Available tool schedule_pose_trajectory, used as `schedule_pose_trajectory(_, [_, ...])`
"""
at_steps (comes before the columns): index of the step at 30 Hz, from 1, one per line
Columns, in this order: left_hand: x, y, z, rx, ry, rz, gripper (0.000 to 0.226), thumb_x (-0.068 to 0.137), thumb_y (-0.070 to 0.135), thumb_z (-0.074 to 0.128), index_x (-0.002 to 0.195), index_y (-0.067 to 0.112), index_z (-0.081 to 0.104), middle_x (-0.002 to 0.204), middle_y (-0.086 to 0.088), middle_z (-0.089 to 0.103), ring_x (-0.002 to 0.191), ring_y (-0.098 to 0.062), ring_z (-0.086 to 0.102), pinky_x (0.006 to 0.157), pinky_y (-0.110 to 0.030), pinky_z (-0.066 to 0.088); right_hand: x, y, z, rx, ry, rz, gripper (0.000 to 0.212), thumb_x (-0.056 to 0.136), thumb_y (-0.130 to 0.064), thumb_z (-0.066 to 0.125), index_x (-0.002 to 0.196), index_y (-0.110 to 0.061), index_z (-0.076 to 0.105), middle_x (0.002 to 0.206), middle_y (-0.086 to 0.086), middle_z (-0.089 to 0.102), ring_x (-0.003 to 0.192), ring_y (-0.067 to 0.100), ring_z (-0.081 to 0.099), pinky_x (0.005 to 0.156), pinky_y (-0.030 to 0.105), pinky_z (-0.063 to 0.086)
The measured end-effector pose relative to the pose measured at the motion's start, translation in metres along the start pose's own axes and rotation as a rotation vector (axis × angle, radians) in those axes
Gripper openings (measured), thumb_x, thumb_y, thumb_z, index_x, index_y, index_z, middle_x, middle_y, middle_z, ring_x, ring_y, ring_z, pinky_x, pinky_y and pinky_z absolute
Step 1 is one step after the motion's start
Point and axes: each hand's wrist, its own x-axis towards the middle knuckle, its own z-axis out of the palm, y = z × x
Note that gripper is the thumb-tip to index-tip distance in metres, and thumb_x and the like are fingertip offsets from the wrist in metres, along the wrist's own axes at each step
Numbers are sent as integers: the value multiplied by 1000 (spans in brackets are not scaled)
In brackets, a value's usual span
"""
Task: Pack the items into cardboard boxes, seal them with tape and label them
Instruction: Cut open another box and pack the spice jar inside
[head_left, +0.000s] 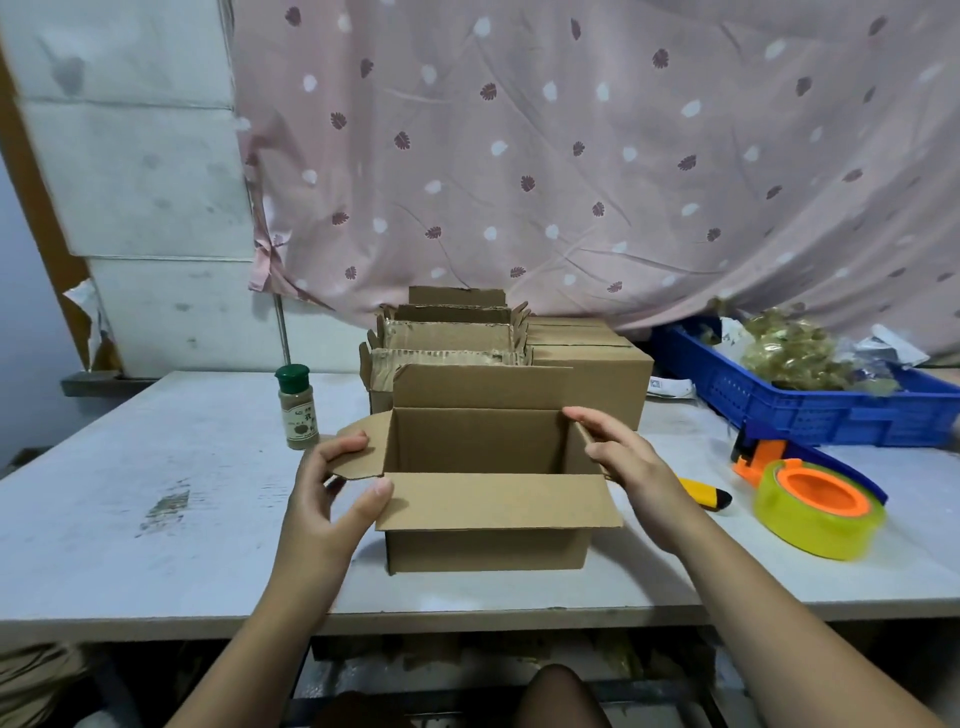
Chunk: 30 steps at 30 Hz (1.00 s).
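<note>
One open brown cardboard box (488, 540) stands near the table's (156, 467) front edge. The left hand (332, 499) pinches its left flap (363, 447); the right hand (628, 467) grips the right flap. Behind stand about four more open boxes (447, 338). One green-capped spice jar (297, 408) stands left, and one yellow tape roll (818, 512) lies right.

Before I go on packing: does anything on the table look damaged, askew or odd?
Yes: the open cartons lined up behind the front box have ragged, torn flap edges. The front box itself looks sound. The left hand and right hand hold its side flaps. The spice jar stands upright.
</note>
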Motion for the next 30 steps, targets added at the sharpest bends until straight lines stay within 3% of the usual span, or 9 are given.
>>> schedule_pose_trajectory(3, [-2,9,-4,223,-47,114,40,63,56,60,102,45,64,106,21,56,105,-1,54,89,-11,40,3,-9,-7,-91,-16,12,54,68,-22,39,116,-35,61,122,-7,59,121,23,46,83,16,45])
schedule_pose_trajectory(6, [-1,16,-4,403,-78,165,41,65,63,55,104,54,60,107,22,55,105,2,52,99,-34,36,9,-17,-12,-149,-61,54,68,65,-15,34,125,-40,54,120,-24,55,127,40,30,69,28,45])
schedule_pose_trajectory(10, [3,27,-4,574,-195,158,44,62,69,48,102,56,62,105,22,53,109,19,38,104,-35,23,10,-23,-20,-252,-108,103,73,84,3,35,137,-47,36,140,-19,41,133,33,35,90,41,44])
schedule_pose_trajectory(13, [10,38,-4,616,-365,111,33,69,61,58,101,53,60,100,20,48,106,10,43,91,-20,31,10,-22,-25,-426,-132,129,77,84,4,40,145,-43,30,144,3,36,130,20,40,93,30,43])
schedule_pose_trajectory(16, [16,46,0,658,-462,84,27,70,64,56,88,44,64,111,29,40,105,16,44,79,-10,34,7,-21,-26,-442,-145,126,78,82,6,43,144,-40,34,146,-1,35,130,14,38,98,29,41])
schedule_pose_trajectory(21, [14,55,13,893,-553,67,47,54,79,51,77,39,55,128,25,28,98,6,47,76,-16,38,6,-22,-23,-332,-138,184,58,84,2,47,133,-30,46,128,0,47,94,7,53,66,12,42])
schedule_pose_trajectory(24, [10,48,17,939,-537,149,48,62,85,50,75,38,48,136,23,28,116,-5,47,86,-23,41,9,-23,-18,-305,-118,233,45,72,-17,58,114,-33,55,122,1,46,82,16,56,66,23,42])
schedule_pose_trajectory(27, [6,42,21,974,-442,232,34,77,61,60,70,35,38,130,20,37,96,-9,53,75,-25,41,12,-21,-14,-230,-130,259,40,61,-26,60,101,-31,57,104,0,56,83,21,50,69,36,31])
schedule_pose_trajectory(30, [5,39,22,955,-387,303,34,81,52,61,67,38,33,118,21,45,74,-6,50,63,-14,35,14,-17,-11,-85,-129,274,26,76,-9,58,98,-22,55,89,5,53,73,16,48,60,31,33])
